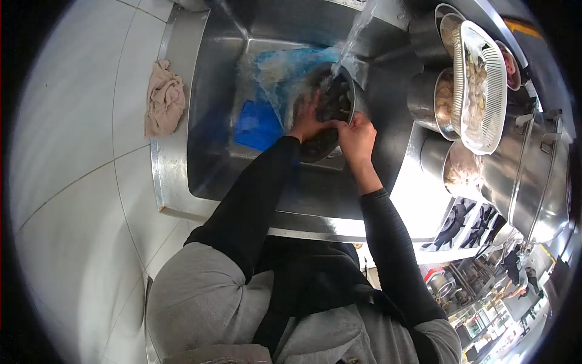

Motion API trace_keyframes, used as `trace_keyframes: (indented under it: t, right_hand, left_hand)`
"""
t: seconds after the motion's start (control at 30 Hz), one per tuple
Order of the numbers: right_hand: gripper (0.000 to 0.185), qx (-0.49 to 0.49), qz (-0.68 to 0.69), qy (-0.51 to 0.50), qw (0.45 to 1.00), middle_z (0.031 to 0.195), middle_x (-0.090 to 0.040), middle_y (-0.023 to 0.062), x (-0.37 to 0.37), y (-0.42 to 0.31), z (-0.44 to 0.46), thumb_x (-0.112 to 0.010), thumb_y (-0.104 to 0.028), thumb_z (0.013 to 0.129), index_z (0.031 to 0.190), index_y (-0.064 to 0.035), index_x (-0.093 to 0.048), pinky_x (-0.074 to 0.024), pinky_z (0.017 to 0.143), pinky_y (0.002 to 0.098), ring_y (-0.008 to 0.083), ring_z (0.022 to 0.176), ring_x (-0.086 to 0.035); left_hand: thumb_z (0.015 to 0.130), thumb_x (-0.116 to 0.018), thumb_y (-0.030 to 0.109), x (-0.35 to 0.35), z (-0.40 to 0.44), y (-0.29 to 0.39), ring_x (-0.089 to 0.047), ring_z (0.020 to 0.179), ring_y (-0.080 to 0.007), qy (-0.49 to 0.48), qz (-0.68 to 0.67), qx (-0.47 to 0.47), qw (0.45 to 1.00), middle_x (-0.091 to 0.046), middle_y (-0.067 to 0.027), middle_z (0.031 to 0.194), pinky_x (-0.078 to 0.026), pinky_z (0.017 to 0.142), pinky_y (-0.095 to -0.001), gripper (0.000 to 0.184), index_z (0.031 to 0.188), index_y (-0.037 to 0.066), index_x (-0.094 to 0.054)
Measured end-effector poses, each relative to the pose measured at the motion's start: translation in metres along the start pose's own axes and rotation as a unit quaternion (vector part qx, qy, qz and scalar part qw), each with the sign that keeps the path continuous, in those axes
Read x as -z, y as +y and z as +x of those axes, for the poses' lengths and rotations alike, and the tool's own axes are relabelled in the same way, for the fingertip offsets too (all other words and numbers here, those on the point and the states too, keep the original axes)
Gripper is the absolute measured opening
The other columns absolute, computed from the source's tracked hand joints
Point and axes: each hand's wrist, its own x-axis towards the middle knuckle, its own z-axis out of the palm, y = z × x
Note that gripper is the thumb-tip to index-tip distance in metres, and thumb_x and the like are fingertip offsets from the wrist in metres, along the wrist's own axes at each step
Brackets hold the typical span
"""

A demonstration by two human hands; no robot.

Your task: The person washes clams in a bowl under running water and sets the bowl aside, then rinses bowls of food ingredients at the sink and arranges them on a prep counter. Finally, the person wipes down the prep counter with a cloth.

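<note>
Inside the steel sink [242,182], a metal bowl [359,97] holds dark pieces [335,100] in water. Water from above [359,30] runs into it. My left hand [310,119] lies over the bowl with its fingers spread among the pieces. Gripping the bowl's near right rim, my right hand [356,138] has its fingers curled, its thumb close to my left thumb. A blue plastic bag [259,125] and a clear bluish sheet [279,67] lie on the sink floor beside the bowl.
A beige cloth [164,100] rests on the sink's left ledge. To the right, a white basket [481,88] of food sits on steel pots [424,97]. Stove burners [454,224] are at the lower right. Another person [515,279] is far off.
</note>
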Motion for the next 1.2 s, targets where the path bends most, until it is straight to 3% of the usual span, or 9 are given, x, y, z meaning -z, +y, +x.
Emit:
trace_keyframes:
  t: [0.33, 0.47, 0.63, 0.77, 0.9, 0.93, 1.07, 1.17, 1.2]
  right_hand:
    - [0.021, 0.024, -0.011, 0.003, 1.000, 0.063, -0.057, 0.0172, -0.007, -0.010, -0.008, -0.069, -0.015, 0.072, 0.072, 0.0013, -0.056, -0.0494, 0.063, 0.0393, 0.0303, 0.060, -0.062]
    - [0.014, 0.016, -0.005, -0.007, 1.000, 0.066, -0.063, 0.0178, 0.000, -0.009, -0.004, -0.065, -0.011, 0.072, 0.072, -0.0001, -0.056, -0.0510, 0.064, 0.0433, 0.0358, 0.064, -0.065]
    - [0.013, -0.146, 0.362, -0.072, 0.918, 0.064, -0.060, 0.0027, 0.027, 0.033, 0.015, -0.064, 0.005, 0.075, 0.069, -0.0044, -0.058, -0.0434, 0.053, 0.0274, 0.0122, 0.056, -0.055]
    - [0.013, -0.183, 0.522, -0.023, 0.833, 0.076, -0.063, 0.0053, -0.004, 0.098, 0.001, -0.062, 0.008, 0.076, 0.080, -0.0032, -0.059, -0.0462, 0.065, 0.0294, 0.0128, 0.069, -0.058]
    - [0.012, -0.188, 0.351, 0.010, 0.917, 0.080, -0.061, 0.0058, -0.011, 0.108, -0.033, -0.063, 0.004, 0.080, 0.090, 0.0004, -0.058, -0.0471, 0.072, 0.0309, 0.0132, 0.078, -0.058]
    - [0.018, -0.215, 0.323, -0.029, 0.921, 0.087, -0.063, 0.0099, -0.011, 0.110, -0.041, -0.064, 0.001, 0.082, 0.099, 0.0036, -0.056, -0.0483, 0.076, 0.0335, 0.0176, 0.083, -0.059]
    - [0.029, -0.130, 0.242, 0.027, 0.961, 0.102, -0.063, 0.0199, -0.033, 0.125, -0.041, -0.062, -0.003, 0.087, 0.111, 0.0021, -0.047, -0.0498, 0.082, 0.0403, 0.0307, 0.096, -0.064]
    - [0.035, -0.246, 0.238, -0.012, 0.940, 0.108, -0.061, 0.0229, -0.022, 0.135, -0.037, -0.060, -0.007, 0.091, 0.118, -0.0005, -0.040, -0.0495, 0.086, 0.0419, 0.0340, 0.100, -0.064]
    - [0.041, -0.290, 0.260, -0.045, 0.920, 0.112, -0.059, 0.0257, -0.002, 0.105, -0.038, -0.058, -0.012, 0.094, 0.124, -0.0018, -0.032, -0.0503, 0.088, 0.0436, 0.0366, 0.101, -0.064]
  left_hand:
    - [0.064, -0.073, 0.076, -0.011, -0.007, -0.007, -0.015, 0.146, -0.0450, -0.042, 0.015, 0.090, 0.995, -0.009, -0.0240, 0.160, -0.024, 0.114, -0.0564, 0.127, 0.158, 0.024, -0.005]
    - [0.072, -0.069, 0.072, -0.014, -0.008, -0.011, -0.018, 0.145, -0.0459, 0.019, -0.001, 0.035, 0.999, -0.017, -0.0226, 0.159, -0.025, 0.113, -0.0556, 0.109, 0.156, 0.020, -0.020]
    - [0.090, -0.058, 0.056, 0.076, -0.014, 0.034, -0.046, 0.129, -0.0429, 0.187, 0.234, 0.062, 0.952, -0.043, -0.0227, 0.145, -0.039, 0.103, -0.0529, 0.071, 0.142, 0.009, -0.045]
    - [0.099, -0.051, 0.045, 0.111, 0.009, -0.019, -0.061, 0.091, -0.0335, 0.030, 0.117, 0.192, 0.974, -0.064, -0.0142, 0.103, -0.047, 0.085, -0.0482, 0.047, 0.116, 0.003, -0.061]
    - [0.103, -0.048, 0.039, 0.133, 0.033, -0.064, -0.060, 0.076, -0.0235, -0.015, -0.203, 0.204, 0.958, -0.065, -0.0068, 0.088, -0.049, 0.077, -0.0418, 0.042, 0.094, 0.002, -0.065]
    - [0.100, -0.050, 0.030, 0.160, 0.026, -0.003, -0.067, 0.094, -0.0284, -0.046, -0.233, 0.264, 0.935, -0.070, -0.0161, 0.102, -0.050, 0.079, -0.0395, 0.036, 0.109, -0.001, -0.066]
    - [0.097, -0.055, 0.019, 0.138, 0.084, -0.064, -0.060, 0.114, -0.0285, -0.094, -0.054, -0.005, 0.994, -0.063, -0.0129, 0.125, -0.047, 0.094, -0.0383, 0.031, 0.126, 0.009, -0.062]
    - [0.096, -0.057, 0.016, 0.116, 0.123, -0.086, -0.046, 0.133, -0.0326, -0.210, 0.024, -0.089, 0.973, -0.045, -0.0126, 0.148, -0.039, 0.108, -0.0423, 0.049, 0.143, 0.019, -0.049]
    - [0.096, -0.056, 0.017, 0.112, 0.125, -0.089, -0.041, 0.135, -0.0383, -0.228, 0.233, -0.129, 0.937, -0.041, -0.0128, 0.151, -0.036, 0.111, -0.0449, 0.052, 0.146, 0.018, -0.044]
